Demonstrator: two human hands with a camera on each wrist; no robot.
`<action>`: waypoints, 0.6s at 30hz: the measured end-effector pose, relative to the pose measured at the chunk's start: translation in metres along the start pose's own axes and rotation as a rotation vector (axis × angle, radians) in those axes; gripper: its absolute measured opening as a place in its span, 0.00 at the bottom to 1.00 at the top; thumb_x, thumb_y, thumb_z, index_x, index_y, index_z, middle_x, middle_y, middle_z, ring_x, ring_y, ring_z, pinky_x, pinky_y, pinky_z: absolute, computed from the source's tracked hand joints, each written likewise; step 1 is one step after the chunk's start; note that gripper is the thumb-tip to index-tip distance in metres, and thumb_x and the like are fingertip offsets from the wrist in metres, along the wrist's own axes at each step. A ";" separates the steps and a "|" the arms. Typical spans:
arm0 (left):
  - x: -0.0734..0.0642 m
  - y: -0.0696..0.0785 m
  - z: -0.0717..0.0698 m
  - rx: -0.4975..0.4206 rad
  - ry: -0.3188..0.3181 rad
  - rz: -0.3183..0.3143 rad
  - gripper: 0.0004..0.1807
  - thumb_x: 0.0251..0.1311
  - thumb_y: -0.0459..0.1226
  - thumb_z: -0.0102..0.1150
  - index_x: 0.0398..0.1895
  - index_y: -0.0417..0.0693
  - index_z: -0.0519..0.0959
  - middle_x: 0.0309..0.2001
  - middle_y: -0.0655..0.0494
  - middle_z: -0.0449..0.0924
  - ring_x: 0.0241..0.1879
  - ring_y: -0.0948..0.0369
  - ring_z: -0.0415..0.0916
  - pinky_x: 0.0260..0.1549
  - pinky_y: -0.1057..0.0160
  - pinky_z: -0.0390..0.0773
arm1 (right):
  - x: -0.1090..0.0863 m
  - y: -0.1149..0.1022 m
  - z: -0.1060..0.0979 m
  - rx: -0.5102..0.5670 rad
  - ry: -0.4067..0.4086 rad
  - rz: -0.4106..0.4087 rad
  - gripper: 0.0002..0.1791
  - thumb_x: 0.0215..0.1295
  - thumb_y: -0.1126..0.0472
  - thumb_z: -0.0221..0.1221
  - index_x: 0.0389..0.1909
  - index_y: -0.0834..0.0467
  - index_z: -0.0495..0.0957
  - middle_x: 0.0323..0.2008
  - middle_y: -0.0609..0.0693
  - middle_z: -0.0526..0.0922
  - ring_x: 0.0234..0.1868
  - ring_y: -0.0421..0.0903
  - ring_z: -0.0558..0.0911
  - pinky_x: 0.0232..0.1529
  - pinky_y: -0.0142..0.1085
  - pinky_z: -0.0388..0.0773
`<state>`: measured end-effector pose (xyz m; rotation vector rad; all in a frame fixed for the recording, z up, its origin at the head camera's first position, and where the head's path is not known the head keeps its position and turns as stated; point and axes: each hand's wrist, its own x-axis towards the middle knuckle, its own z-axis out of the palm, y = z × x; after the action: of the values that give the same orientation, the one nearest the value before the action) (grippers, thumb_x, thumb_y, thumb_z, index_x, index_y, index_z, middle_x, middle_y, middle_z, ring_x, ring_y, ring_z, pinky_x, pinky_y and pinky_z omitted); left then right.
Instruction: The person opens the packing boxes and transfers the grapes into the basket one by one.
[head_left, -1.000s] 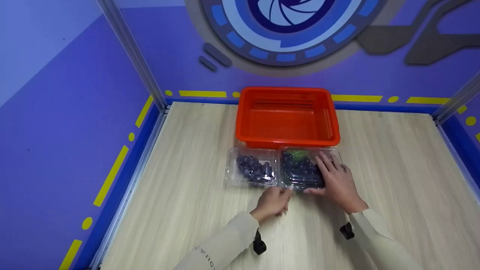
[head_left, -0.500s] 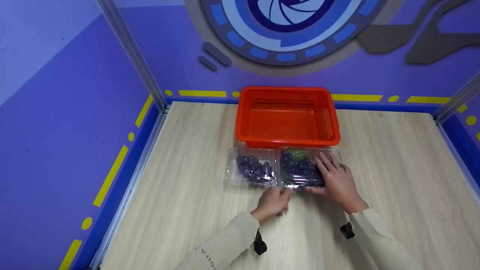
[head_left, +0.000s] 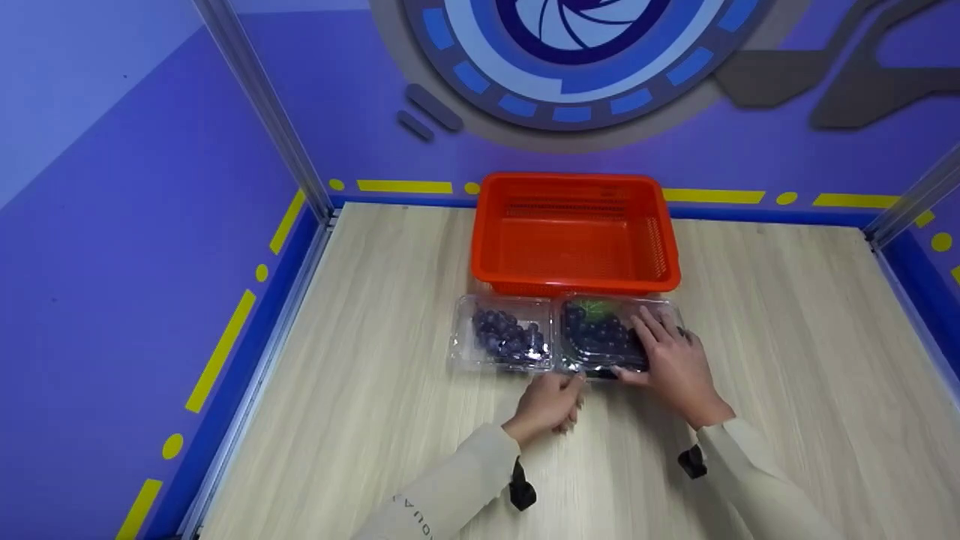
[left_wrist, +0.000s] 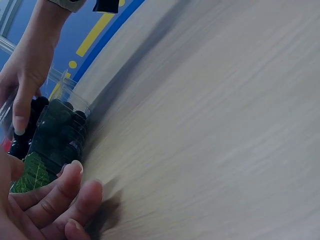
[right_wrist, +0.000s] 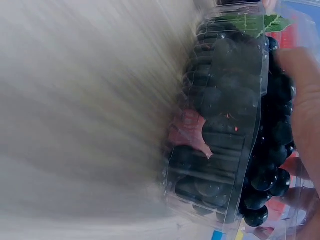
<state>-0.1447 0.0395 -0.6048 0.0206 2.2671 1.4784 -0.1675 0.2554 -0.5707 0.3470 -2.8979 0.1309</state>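
Observation:
In the head view, a clear plastic clamshell box (head_left: 600, 367) of dark grapes sits on the table, a green leaf (head_left: 592, 308) showing at its far left. My left hand (head_left: 544, 405) is at its near left corner, thumb and forefinger pinching the edge, the other fingers curled. My right hand (head_left: 679, 375) spreads over the box's right side, its thumb by the near edge. From the right wrist, dark grapes (right_wrist: 275, 135) bulge above the box's ribbed wall (right_wrist: 220, 185). A second clear clamshell (head_left: 465, 345), with a bunch of grapes (head_left: 510, 334), stands right beside it on the left.
Directly behind both boxes stands a red plastic basket (head_left: 574, 281) with nothing in it. Printed blue panels (head_left: 405, 150) wall the wooden table (head_left: 360, 375) at the back and sides, with metal posts (head_left: 262, 97) at the corners.
The right thumb has shifted slightly up the near edge of the grape box. Its near plastic edge has moved a little. The left hand has stayed at the corner.

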 end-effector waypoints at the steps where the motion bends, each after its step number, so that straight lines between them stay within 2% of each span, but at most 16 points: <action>1: 0.000 0.000 0.000 -0.016 -0.004 -0.006 0.29 0.67 0.58 0.47 0.26 0.43 0.82 0.13 0.54 0.78 0.09 0.59 0.73 0.13 0.58 0.78 | 0.000 0.000 0.000 0.003 0.008 -0.001 0.54 0.41 0.33 0.71 0.68 0.59 0.67 0.68 0.60 0.68 0.68 0.62 0.66 0.54 0.67 0.70; 12: 0.000 0.002 0.001 -0.033 -0.004 -0.008 0.28 0.68 0.56 0.47 0.26 0.42 0.82 0.13 0.53 0.78 0.10 0.57 0.74 0.12 0.59 0.77 | 0.000 0.000 -0.001 0.018 0.014 0.005 0.54 0.40 0.34 0.72 0.67 0.59 0.68 0.68 0.60 0.68 0.68 0.62 0.66 0.55 0.67 0.70; 18: 0.000 0.002 0.001 -0.044 -0.002 0.008 0.27 0.69 0.53 0.46 0.26 0.42 0.83 0.11 0.58 0.74 0.08 0.61 0.69 0.07 0.65 0.69 | 0.000 0.000 -0.001 0.032 0.015 0.004 0.54 0.41 0.35 0.72 0.67 0.59 0.67 0.68 0.60 0.68 0.68 0.62 0.66 0.55 0.67 0.69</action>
<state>-0.1450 0.0414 -0.6039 0.0177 2.2347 1.5318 -0.1668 0.2553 -0.5702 0.3439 -2.8851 0.1807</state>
